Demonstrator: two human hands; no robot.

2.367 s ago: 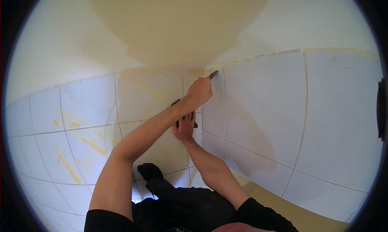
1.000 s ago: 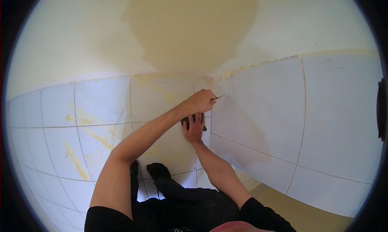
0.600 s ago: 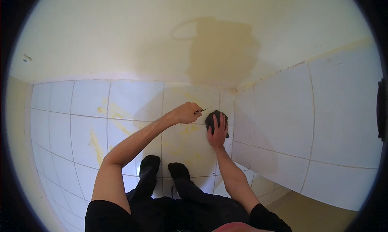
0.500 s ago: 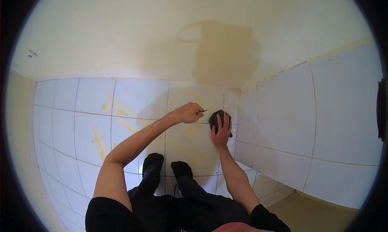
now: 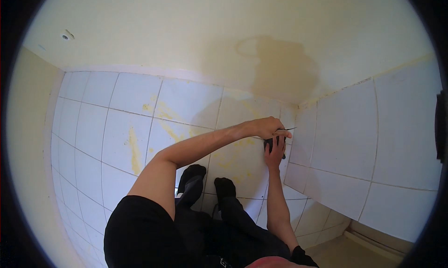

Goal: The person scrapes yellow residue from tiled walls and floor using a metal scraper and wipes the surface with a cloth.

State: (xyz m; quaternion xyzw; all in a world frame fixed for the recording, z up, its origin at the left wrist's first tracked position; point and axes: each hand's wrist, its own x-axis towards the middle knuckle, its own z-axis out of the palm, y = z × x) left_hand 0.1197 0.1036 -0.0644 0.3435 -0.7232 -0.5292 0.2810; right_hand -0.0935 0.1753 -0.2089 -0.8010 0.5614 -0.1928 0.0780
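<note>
My left hand point(image 5: 270, 127) reaches across to the right, closed around a thin, dark, pointed tool point(image 5: 290, 128) whose exact kind I cannot make out. Its slim tip points right, toward the tiled side. Just below it, my right hand point(image 5: 275, 152) grips a bunched dark cloth point(image 5: 267, 145) from above, on the white tiled floor point(image 5: 186, 102) near the corner. The left hand covers the far end of the cloth and the right fingertips. Whether the two hands touch is hard to see.
Yellow smears point(image 5: 134, 151) mark the floor tiles. A pale wall point(image 5: 186, 30) rises at the far side, and white tiles point(image 5: 345, 132) stand on the right. My feet in dark socks point(image 5: 225, 187) are close below my hands. A small round fitting point(image 5: 66, 35) sits on the wall, far left.
My left hand has moved right with the tool, from beside the cloth to over its far end. My right hand stays on the cloth. The whole view has shifted and turned slightly.
</note>
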